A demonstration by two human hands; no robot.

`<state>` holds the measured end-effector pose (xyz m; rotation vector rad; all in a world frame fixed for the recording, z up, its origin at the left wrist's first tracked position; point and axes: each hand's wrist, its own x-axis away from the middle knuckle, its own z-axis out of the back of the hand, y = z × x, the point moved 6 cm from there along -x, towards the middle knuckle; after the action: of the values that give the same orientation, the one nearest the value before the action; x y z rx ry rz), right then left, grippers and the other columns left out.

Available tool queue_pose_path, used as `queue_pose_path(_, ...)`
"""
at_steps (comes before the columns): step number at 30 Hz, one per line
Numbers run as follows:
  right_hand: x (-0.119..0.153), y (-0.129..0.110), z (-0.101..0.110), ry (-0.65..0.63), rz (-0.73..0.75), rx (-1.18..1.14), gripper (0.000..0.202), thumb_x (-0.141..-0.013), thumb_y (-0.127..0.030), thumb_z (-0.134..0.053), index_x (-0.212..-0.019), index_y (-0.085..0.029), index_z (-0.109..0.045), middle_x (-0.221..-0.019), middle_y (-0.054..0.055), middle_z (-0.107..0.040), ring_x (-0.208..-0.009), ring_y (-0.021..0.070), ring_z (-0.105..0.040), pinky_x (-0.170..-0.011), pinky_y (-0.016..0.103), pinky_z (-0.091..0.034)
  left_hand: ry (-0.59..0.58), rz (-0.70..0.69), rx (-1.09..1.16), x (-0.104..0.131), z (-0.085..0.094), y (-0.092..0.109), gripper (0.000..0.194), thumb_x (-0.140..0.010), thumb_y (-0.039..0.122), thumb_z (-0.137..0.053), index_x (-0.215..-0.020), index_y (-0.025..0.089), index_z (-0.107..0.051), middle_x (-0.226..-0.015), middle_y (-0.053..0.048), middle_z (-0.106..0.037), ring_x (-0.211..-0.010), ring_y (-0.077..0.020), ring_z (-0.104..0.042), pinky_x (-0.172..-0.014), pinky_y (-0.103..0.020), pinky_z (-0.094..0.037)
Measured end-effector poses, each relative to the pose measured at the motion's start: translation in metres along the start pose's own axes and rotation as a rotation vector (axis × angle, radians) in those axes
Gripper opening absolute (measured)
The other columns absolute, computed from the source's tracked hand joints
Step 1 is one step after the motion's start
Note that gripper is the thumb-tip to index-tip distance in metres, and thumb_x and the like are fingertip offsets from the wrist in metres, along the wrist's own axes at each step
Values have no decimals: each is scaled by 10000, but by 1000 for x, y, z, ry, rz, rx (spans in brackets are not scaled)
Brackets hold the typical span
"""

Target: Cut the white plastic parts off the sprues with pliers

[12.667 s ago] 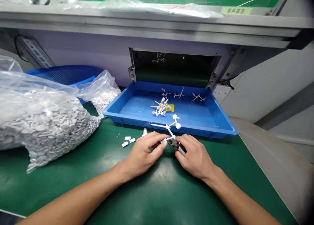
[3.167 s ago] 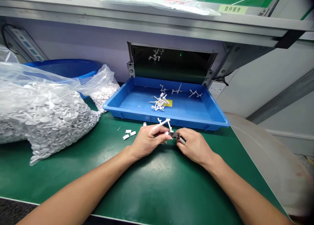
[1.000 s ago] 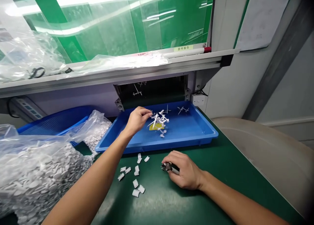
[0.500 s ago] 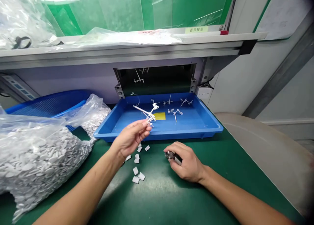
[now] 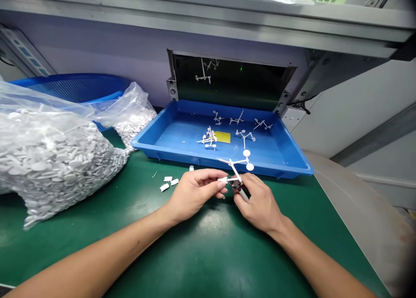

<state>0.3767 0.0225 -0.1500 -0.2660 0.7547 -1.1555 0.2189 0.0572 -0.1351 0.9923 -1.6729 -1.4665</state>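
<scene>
My left hand [image 5: 196, 193] is closed, its thumb and fingertips pinching a small white piece at the end of a branched white plastic sprue [image 5: 234, 168]. Round discs on the sprue's far branch stand up in front of the tray's edge. In my right hand [image 5: 261, 202] is a pair of nippers [image 5: 243, 194] with a light grey handle. Their metal jaws meet the sprue close to my left fingertips; whether they are closed through it I cannot tell. Several small white plastic parts [image 5: 168, 179] lie on the green table left of my left hand.
A shallow blue tray [image 5: 182, 160] holds several sprues, with a tangled white clump [image 5: 209, 137] near its yellow label. At left stand a clear bag of white parts [image 5: 61, 168], a smaller bag [image 5: 136, 120] and a blue basket [image 5: 81, 87]. A metal-edged shelf [image 5: 201, 27] overhangs the back.
My view has tilted down. The white clump now lies in the tray. Both hands have come together, with a disc-bearing sprue in the left and the nippers brought against it.
</scene>
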Motion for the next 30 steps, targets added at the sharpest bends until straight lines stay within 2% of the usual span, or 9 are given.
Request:
queue_pose_path(14, 1, 3, 4, 11, 47, 90, 376, -758, -110, -543, -1114, -212, -606, -988, 60, -636, -903, 246, -558, -849, 389, -458, -5, 28, 30, 0, 0, 0, 250, -768, 258, -754, -974, 119, -726, -762, -51, -730, -642, -124, -670, -676, -235, -582)
queue_pose_path(18, 1, 3, 4, -33, 92, 158, 361, -778, -119, -545, -1123, -205, -605, -1041, 77, -642, -939, 254, -568, -870, 392, -458, -12, 14, 9, 2, -2, -1, 263, -765, 272, -757, -982, 126, -736, -777, -60, -733, -657, -139, -676, -684, -256, -588)
queue_pose_path(23, 0, 6, 0, -120, 60, 167, 189, -813, -112, -526, -952, -203, -615, -865, 43, -638, -806, 204, -576, -740, 314, -453, -33, 6, -70, 1, 0, -2, 258, -771, 295, -748, -977, 140, -747, -789, -61, -730, -664, -146, -674, -678, -258, -586)
queue_pose_path(27, -3, 6, -2, -234, 42, 9, 104, -841, -126, -518, -840, -203, -589, -774, -6, -622, -705, 149, -560, -660, 256, -418, -95, -4, -101, -1, 1, -3, 238, -804, 287, -719, -1000, 155, -744, -820, -52, -729, -686, -131, -665, -686, -231, -574)
queue_pose_path(30, -5, 4, -1, -293, 30, -85, 133, -873, -168, -509, -765, -197, -581, -697, -29, -597, -629, 122, -527, -609, 236, -391, -119, -8, -107, -3, 1, -4, 232, -822, 279, -701, -1017, 160, -739, -846, -50, -728, -707, -125, -661, -697, -223, -571)
